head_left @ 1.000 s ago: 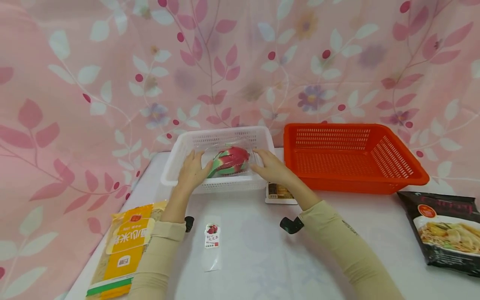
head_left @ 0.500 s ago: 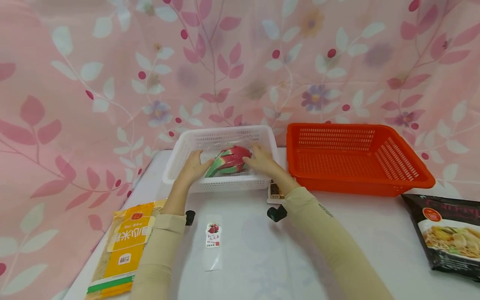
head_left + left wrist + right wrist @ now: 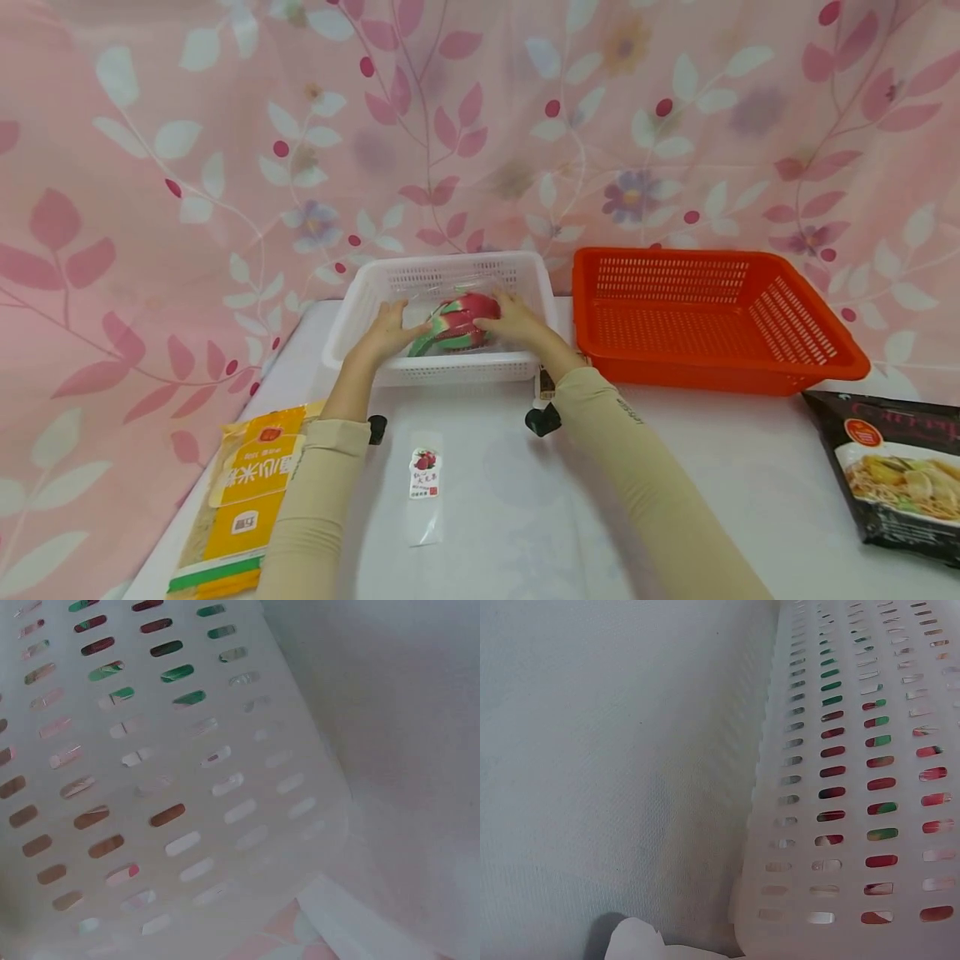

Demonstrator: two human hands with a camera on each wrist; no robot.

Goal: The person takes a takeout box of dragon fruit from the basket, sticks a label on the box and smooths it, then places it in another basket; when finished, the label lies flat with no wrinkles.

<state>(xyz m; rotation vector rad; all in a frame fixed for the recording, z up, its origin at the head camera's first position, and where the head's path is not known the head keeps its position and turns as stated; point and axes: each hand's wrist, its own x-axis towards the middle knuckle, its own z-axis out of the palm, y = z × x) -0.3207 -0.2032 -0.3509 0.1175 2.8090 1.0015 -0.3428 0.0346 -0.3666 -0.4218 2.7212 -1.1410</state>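
Note:
A dragon fruit, red with green tips, lies in clear plastic wrap inside the white slotted basket. My right hand grips its right end, thumb across the front and fingers towards the far side. My left hand reaches over the basket's front rim, fingers fairly straight, thumb at the green left tip. In the left wrist view, the basket wall fills much of the picture, with green and red showing through its slots. The right wrist view likewise shows the slotted basket wall, fruit colours behind it.
An orange-red basket stands right of the white one. A small brown packet is partly hidden by my right forearm. A yellow grain bag lies left, a black noodle packet right, and a dragon fruit label in front.
My right hand has moved left, from beside the fruit's right end onto it. My left hand stays near the left tip with little movement. The fruit remains in the white basket.

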